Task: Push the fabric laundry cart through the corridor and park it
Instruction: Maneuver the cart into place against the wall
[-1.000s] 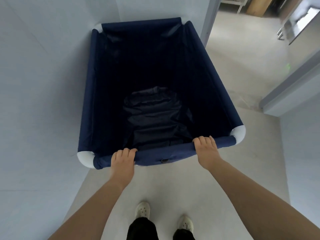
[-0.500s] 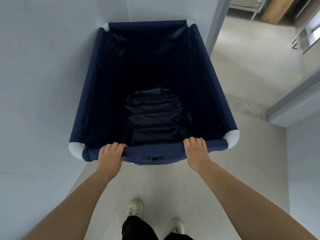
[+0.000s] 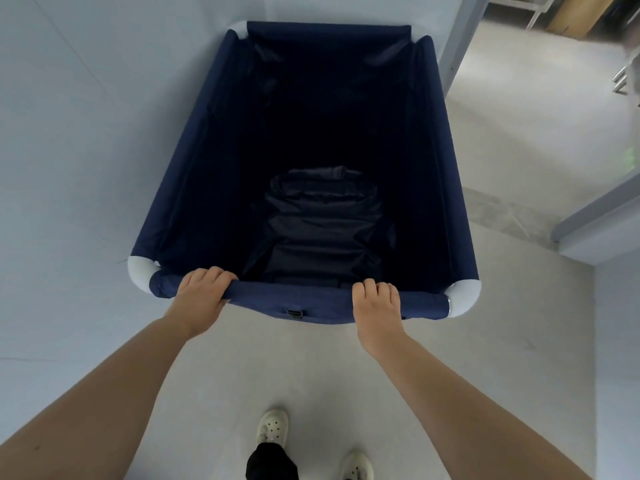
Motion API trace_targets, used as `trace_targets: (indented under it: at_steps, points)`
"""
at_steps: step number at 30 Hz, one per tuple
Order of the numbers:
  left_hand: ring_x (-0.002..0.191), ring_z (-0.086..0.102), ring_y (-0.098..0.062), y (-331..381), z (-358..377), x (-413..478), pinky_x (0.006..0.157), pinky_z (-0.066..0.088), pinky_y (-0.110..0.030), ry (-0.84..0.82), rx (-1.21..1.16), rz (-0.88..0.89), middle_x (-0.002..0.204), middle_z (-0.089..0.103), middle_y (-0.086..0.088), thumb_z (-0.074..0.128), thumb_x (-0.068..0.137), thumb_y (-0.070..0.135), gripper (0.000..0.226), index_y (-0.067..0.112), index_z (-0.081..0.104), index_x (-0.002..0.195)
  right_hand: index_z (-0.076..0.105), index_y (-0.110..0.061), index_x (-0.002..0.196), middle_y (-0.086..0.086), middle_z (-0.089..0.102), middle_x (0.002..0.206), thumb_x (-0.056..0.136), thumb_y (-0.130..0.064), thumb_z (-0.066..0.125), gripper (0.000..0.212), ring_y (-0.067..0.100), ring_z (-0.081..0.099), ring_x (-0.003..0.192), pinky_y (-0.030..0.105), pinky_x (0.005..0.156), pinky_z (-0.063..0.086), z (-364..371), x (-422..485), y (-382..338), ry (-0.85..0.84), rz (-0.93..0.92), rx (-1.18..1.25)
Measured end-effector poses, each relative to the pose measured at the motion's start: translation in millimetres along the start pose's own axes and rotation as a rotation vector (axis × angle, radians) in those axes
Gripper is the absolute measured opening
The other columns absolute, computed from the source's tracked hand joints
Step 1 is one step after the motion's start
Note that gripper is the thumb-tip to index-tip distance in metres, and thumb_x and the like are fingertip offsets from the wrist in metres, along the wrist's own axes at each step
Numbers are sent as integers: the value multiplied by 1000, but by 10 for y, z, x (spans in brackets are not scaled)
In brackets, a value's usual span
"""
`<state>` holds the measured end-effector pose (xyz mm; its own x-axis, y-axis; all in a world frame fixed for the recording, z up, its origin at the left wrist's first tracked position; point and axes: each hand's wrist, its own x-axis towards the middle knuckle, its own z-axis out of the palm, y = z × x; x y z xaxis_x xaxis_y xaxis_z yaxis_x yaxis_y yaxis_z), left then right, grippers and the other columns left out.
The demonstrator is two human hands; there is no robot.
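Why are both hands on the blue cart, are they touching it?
Touching. The head view shows the left hand and right hand curled over the cart rail.

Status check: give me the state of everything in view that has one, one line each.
laundry cart: upright, close to the wall on its left, only crumpled dark fabric at its bottom.
near rail: held by both hands.
left hand: grip closed over the rail's left part.
right hand: grip closed over the rail's right part.
doorway: open, ahead on the right.
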<state>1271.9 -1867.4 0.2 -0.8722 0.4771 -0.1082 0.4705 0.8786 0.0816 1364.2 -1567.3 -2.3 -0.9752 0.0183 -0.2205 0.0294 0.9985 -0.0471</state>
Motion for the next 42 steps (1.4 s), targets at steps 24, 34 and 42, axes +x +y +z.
trace_targets:
  at_steps: [24, 34, 42]
  points:
    - [77, 54, -37, -1654, -246, 678, 75, 45, -49, 43, 0, 171, 90, 61, -17, 73, 69, -1, 33, 6, 63, 100, 36, -7, 125, 10, 48, 111, 61, 0, 68, 72, 29, 47, 99, 42, 100, 35, -55, 759, -1474, -32, 192, -17]
    - [105, 48, -45, -1732, -131, 1039, 106, 22, -56, 113, -39, -15, 106, 56, -26, 59, 67, -12, 46, -4, 55, 112, 30, -9, 127, 10, 46, 116, 63, 0, 67, 75, 29, 45, 103, 40, 100, 34, -70, 1006, -1619, -5, 196, 13]
    - [137, 23, -36, -585, 82, 642, 112, 6, -59, 51, -1, 84, 144, 38, -19, 58, 88, 34, 60, 6, 38, 136, 34, -11, 141, 7, 57, 126, 59, 3, 72, 92, 27, 54, 115, 41, 104, 39, -41, 561, -933, 88, -146, -46]
